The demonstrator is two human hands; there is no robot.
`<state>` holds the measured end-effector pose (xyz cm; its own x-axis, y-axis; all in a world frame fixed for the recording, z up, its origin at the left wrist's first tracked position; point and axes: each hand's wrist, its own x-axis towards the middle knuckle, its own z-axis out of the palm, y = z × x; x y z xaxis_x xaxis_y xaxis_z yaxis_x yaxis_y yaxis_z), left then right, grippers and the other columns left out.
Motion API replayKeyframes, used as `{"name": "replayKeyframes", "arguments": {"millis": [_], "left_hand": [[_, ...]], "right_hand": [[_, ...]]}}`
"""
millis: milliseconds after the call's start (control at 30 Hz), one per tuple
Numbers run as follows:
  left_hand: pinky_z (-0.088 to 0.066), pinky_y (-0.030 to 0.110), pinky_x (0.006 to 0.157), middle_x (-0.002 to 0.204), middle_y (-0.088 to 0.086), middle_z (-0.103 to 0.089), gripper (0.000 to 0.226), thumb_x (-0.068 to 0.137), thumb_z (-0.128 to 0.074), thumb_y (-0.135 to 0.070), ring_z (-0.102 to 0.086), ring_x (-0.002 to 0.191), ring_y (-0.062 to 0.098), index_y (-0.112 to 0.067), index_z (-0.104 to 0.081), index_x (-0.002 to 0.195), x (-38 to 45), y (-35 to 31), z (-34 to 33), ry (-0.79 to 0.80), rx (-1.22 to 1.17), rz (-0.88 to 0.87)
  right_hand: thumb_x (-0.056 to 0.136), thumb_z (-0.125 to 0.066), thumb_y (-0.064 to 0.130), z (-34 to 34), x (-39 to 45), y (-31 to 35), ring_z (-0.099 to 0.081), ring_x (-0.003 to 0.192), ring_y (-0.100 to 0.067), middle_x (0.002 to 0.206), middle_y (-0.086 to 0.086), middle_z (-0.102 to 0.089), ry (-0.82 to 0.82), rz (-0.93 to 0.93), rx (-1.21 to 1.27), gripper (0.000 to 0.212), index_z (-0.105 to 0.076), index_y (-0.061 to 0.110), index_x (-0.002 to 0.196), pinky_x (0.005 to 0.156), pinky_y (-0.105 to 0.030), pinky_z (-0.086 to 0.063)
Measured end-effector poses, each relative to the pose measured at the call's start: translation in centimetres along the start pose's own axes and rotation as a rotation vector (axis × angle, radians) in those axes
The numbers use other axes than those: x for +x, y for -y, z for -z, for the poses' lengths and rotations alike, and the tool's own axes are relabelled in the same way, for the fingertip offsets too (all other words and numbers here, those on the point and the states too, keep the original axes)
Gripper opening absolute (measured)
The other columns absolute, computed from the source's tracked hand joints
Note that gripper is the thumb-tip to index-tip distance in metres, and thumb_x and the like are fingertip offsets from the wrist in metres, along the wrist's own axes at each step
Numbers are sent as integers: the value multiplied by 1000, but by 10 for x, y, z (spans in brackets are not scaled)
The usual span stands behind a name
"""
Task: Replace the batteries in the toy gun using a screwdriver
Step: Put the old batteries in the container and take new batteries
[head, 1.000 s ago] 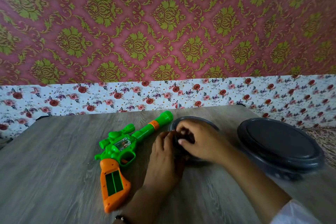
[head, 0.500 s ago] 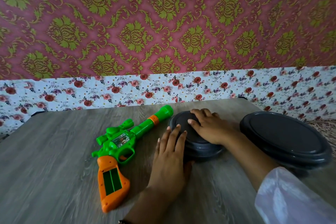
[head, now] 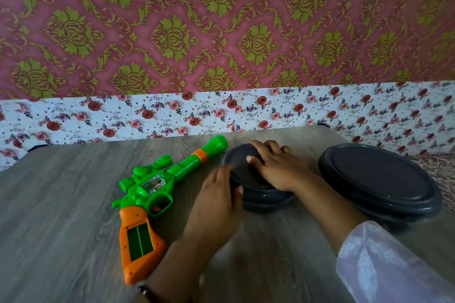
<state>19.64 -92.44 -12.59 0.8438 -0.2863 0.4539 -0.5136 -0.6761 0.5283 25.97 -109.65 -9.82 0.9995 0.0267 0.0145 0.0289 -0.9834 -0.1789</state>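
A green toy gun with an orange grip lies on its side on the grey wooden table, its barrel pointing up and to the right. Just right of it stands a small round dark grey container with its lid on. My right hand rests flat on that lid with the fingers spread. My left hand touches the container's near left rim with straight fingers. No screwdriver or batteries are in view.
A larger round dark grey container with a lid stands at the right of the table. A floral strip and patterned wall close off the far edge. A white sleeve covers my right forearm.
The small container was open with my right hand's fingers in it; now the lid is on it and my right hand lies flat on top. My left hand shifted to the rim.
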Motion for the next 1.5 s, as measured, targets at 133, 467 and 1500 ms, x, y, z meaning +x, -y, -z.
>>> {"name": "replayKeyframes", "arguments": {"millis": [133,467,1500], "left_hand": [[-42,38,93,124,16,-52,55,93,-51,-39,-52,114,32,-3,-38,133,33,7,0,28,11,381],[-51,23,46,51,7,-61,50,91,-52,-49,-59,43,15,-5,-57,71,50,22,-6,200,-357,680],[-55,35,76,79,11,-65,57,100,-22,-50,-62,67,23,-6,-55,86,53,-14,10,469,-78,722]], "right_hand": [[94,-17,60,1,0,1,-23,134,-32,151,0,-17,9,-2,-21,58,-5,37,146,103,-49,-33],[91,-23,62,-1,3,-2,-23,133,-30,148,0,-21,-9,-18,40,61,-9,37,144,103,-47,-32],[91,-40,52,0,0,-4,-47,115,-27,128,-3,-52,-235,-29,128,45,-43,26,128,91,-40,-42]]}}
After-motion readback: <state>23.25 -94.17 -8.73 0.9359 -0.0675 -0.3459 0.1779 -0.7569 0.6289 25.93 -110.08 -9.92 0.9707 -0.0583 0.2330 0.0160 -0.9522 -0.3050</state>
